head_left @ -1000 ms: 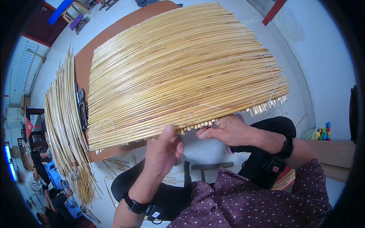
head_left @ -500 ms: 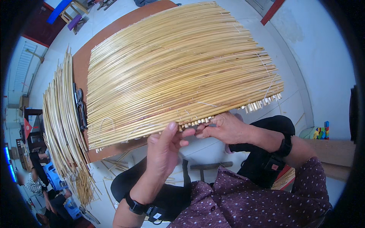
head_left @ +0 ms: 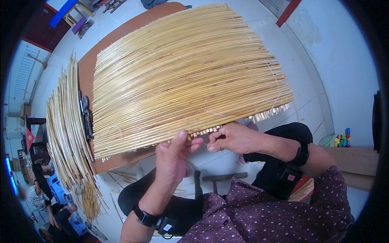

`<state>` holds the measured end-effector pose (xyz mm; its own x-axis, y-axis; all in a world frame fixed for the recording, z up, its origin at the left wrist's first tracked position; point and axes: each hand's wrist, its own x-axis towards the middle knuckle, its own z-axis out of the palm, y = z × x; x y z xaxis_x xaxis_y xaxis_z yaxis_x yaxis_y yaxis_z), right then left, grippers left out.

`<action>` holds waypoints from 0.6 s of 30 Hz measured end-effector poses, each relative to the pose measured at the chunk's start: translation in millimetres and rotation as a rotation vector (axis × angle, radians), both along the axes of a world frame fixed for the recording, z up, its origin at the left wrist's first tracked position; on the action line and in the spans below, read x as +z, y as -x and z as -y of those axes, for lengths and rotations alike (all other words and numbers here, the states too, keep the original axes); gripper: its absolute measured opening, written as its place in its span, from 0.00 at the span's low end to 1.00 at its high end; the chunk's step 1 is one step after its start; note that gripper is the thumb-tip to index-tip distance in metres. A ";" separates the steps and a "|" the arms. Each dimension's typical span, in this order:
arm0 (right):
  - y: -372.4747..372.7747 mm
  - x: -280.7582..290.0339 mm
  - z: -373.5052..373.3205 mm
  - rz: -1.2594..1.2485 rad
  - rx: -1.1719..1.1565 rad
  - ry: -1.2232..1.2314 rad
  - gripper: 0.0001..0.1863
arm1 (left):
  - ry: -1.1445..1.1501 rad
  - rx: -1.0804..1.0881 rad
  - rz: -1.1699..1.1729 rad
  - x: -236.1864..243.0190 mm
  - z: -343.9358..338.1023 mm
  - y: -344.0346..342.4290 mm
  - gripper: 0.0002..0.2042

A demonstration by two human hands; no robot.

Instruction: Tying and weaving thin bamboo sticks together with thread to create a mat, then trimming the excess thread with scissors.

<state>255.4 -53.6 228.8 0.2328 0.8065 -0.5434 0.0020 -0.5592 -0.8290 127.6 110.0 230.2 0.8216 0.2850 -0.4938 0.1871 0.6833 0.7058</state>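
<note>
A wide mat of straw-coloured reeds (head_left: 182, 73), with white threads across it, lies on a brown board (head_left: 87, 65), its near edge overhanging where cut reed ends stick out. My left hand (head_left: 172, 158) grips that edge, thumb raised against it and fingers curled. Just to its right, my right hand (head_left: 231, 139) pinches what looks like a thin thread below the edge; part of its fingertips is hard to make out. Dark metal tools (head_left: 86, 115) rest along the mat's left side, beside a long pile of loose reeds (head_left: 63, 129).
Reed scraps (head_left: 125, 174) and a T-shaped tool (head_left: 225, 177) lie on the floor below. People (head_left: 56, 214) sit by blue stools at the lower left. A white wall (head_left: 332, 69), coloured toy blocks (head_left: 343, 139) and a woven brown surface (head_left: 348, 156) are at the right.
The mat's right end has shifted slightly left. My left hand rose to the edge, and my right hand moved a little left and down with its fingers pinched.
</note>
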 end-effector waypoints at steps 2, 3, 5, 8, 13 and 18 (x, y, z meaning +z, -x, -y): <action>0.0 0.0 0.6 0.026 0.006 -0.016 0.10 | 0.010 0.003 0.003 -1.5 0.9 0.0 0.14; 0.2 -0.3 1.5 0.053 0.011 -0.028 0.10 | 0.009 0.003 0.002 -2.2 1.3 -0.4 0.14; 1.1 -8.3 4.9 0.073 -0.014 -0.074 0.11 | 0.004 0.005 0.002 -2.9 2.5 -1.9 0.14; 0.5 -8.4 7.9 -0.081 -0.064 -0.102 0.10 | 0.032 0.006 -0.020 1.7 4.4 -3.4 0.14; -2.0 -5.7 11.5 -0.595 -0.199 -0.087 0.07 | 0.033 -0.005 -0.045 -1.5 -0.5 -3.3 0.14; -4.3 -5.0 5.9 -0.866 -0.315 -0.033 0.10 | 0.015 0.007 -0.072 -2.9 -5.0 -1.9 0.13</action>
